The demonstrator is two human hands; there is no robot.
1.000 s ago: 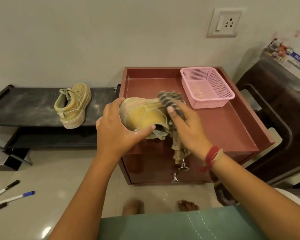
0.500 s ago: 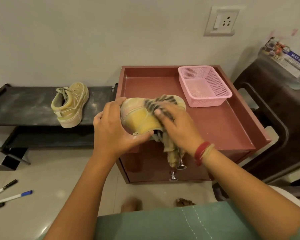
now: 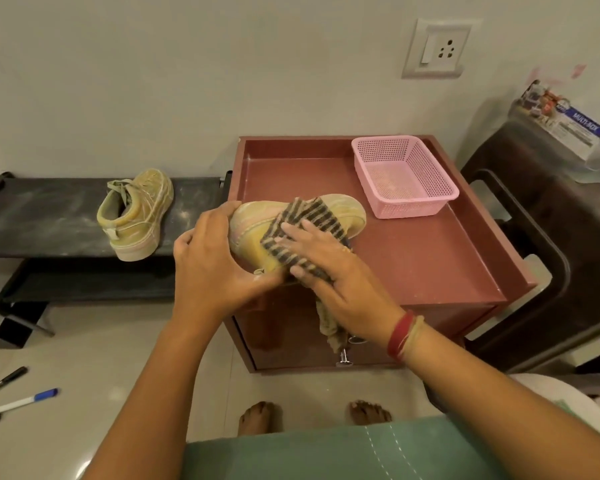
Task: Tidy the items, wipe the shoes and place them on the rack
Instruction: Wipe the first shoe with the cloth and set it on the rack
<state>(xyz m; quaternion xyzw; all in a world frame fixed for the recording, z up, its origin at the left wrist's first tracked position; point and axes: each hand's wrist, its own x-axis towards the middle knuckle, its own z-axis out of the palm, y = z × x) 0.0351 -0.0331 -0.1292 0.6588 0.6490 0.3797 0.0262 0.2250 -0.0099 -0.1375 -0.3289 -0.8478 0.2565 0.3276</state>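
Head camera, looking down: your left hand (image 3: 215, 268) grips the heel end of a tan suede-look shoe (image 3: 347, 214), thumb curled under its collar and fingers wrapped over the back. The shoe lies on its side, rounded toe pointing away from that hand. Your right hand (image 3: 340, 271) lies flat on it, fingers straight and slightly spread, pressing a striped woven cloth (image 3: 302, 220) against the upper. The cloth's loose, crumpled tail hangs below that palm. Red and pale threads (image 3: 400, 336) circle your right wrist.

Both hands are over the near left corner of a glossy reddish-brown cabinet (image 3: 430, 265) with a raised lip round its top. Two small metal knobs (image 3: 343, 358) show on its front, just under your right wrist. Beyond your right hand, in the far corner of the top, stands a rectangular pink plastic basket (image 3: 413, 206) with perforated walls.

Left of your left hand, well apart, the matching shoe (image 3: 136, 216) stands upright on the dusty, matte black rack (image 3: 49, 220), its pale sole scuffed. Nearer you on that side, slim marker pens (image 3: 21, 403) lie on the shiny floor tiles. To the right of your right arm stands a dark brown moulded plastic stool (image 3: 534, 237).
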